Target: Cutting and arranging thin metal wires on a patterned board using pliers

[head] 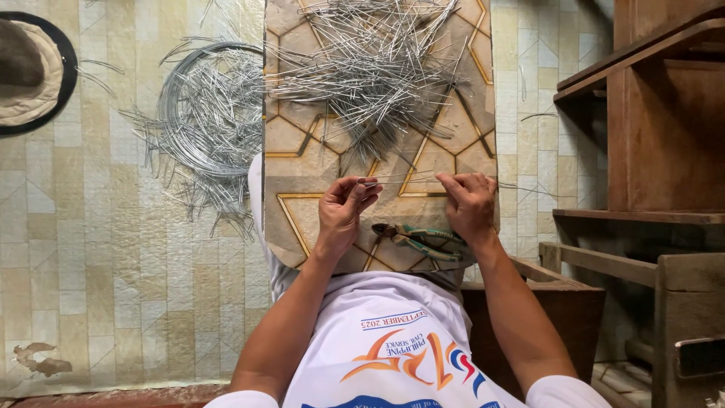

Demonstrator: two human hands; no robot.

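Steel wire is what we have in hand: one thin cut wire piece [408, 179] runs left to right between both hands, just above the near part of the patterned board [302, 227] on our lap.

Left hand [341, 211]: thumb and fingertips [362, 183] are pinched together on the wire's left end. Right hand [470, 204]: fingers curled down over the wire further right, thumb hidden, so we read it as closed on the wire but can't confirm the pinch. A stray length of wire pokes out past the right hand, over the floor.

To do this well, our judgement: keep the piece taut and level between the two pinches, hold close to the ends so it doesn't bow, and work over the board so nothing drops onto the tiled floor [113, 249].

Pliers [419, 240] with green handles lie on the board just near of both hands, untouched, between the wrists. Big heap of cut wire pieces [370, 68] sits at the far end of the board, well apart from the hands. Coil of wire [208, 113] with loose offcuts lies on the floor to the left. Wooden shelving [657, 136] stands at right.
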